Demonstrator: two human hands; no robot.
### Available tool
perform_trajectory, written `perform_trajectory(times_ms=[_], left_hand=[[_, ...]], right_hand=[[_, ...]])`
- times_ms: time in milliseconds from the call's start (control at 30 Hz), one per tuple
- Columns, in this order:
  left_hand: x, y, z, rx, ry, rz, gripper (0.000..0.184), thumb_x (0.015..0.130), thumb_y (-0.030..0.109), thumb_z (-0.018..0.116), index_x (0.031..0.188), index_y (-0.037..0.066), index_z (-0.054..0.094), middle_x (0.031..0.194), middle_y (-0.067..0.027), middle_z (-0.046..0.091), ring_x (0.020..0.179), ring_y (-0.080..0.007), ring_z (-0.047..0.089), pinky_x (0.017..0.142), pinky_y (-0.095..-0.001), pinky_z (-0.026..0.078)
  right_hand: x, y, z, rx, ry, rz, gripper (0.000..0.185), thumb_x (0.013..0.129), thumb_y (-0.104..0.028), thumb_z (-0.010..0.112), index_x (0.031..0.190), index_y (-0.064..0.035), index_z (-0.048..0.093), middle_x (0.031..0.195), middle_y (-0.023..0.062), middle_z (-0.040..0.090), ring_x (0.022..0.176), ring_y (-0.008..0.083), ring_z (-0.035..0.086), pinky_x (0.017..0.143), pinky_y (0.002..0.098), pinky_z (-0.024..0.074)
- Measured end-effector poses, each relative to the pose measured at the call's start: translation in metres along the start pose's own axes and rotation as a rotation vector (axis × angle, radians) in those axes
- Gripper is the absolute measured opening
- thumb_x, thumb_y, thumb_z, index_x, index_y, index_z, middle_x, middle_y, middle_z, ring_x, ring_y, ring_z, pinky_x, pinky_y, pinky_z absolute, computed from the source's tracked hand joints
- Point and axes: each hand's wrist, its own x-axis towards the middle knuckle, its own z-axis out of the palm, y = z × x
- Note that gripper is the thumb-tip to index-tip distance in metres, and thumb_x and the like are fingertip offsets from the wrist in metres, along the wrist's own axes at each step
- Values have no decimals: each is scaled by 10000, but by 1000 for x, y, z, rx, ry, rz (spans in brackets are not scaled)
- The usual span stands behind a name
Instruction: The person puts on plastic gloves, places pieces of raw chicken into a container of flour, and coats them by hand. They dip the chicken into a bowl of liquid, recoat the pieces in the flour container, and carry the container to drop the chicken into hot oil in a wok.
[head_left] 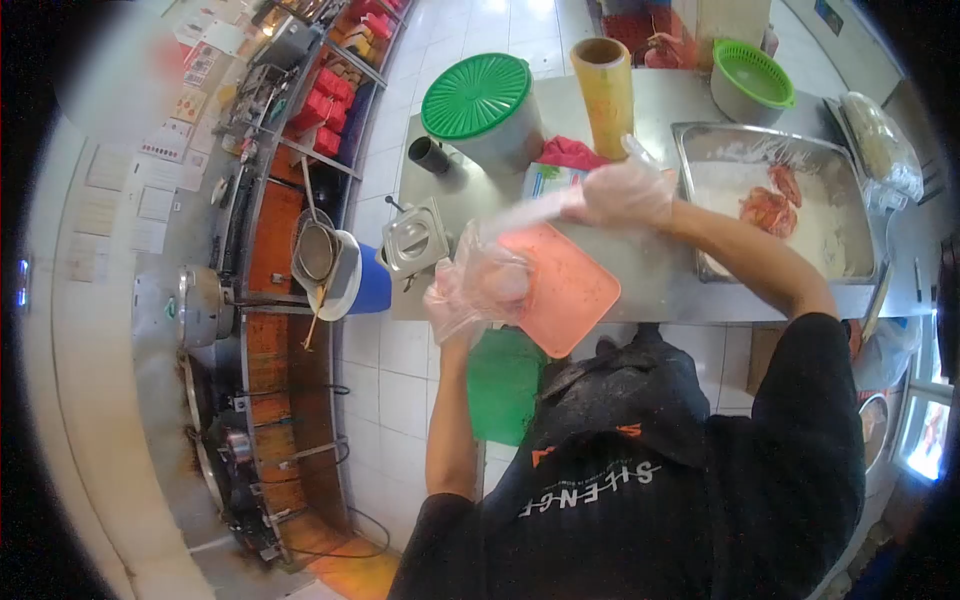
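My left hand (482,288), in a loose clear plastic glove, is over the left side of an orange-pink tray (575,295). Its fingers look bent, but the crumpled plastic hides what they hold, if anything. My right hand (630,195), also in a clear glove, is closed on a whitish strip (528,213), blurred by motion. That strip reaches left above the tray toward my left hand, and its kind cannot be made out. Just behind the right hand lie a blue-and-white packet (553,180) and a red cloth (573,153).
A steel pan (868,225) with white powder and reddish meat pieces (770,212) is on the right. Behind are a green-lidded container (478,97), a yellowish roll (603,95) and a green colander (752,75). A lidded steel container (412,240) and blue bucket (372,280) are left.
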Motion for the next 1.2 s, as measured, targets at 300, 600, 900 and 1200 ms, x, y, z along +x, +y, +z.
perform_trajectory(times_ms=[300, 600, 900, 1200], left_hand=[[15, -33, -11, 571, -116, 356, 348, 1013, 298, 571, 886, 3, 706, 740, -167, 691, 605, -230, 642, 543, -389, 470], [14, -40, -29, 424, -99, 262, 362, 1015, 304, 588, 853, -12, 659, 592, -108, 554, 525, -189, 523, 504, -387, 441], [24, 31, 19, 831, 226, 305, 397, 877, 315, 724, 930, -73, 663, 673, -152, 645, 718, -390, 639, 709, -458, 517], [42, 2, 27, 931, -99, -223, 371, 863, 342, 684, 861, -27, 717, 809, -232, 703, 792, -398, 693, 742, -468, 531]], right_hand=[[50, -31, 16, -226, -57, -365, 746, 863, -735, 538, 755, -20, 720, 649, 156, 666, 592, 347, 684, 484, 491, 516], [74, -32, 45, -143, 56, -241, 758, 909, -708, 499, 697, -5, 688, 604, 160, 642, 556, 332, 673, 453, 483, 503], [2, -56, 44, 218, 29, 116, 758, 951, -681, 455, 719, -8, 715, 675, 192, 680, 628, 356, 694, 551, 478, 541], [-72, -42, 145, 420, 123, 774, 592, 999, -537, 447, 1010, -3, 702, 988, 234, 706, 951, 437, 683, 837, 510, 546]])
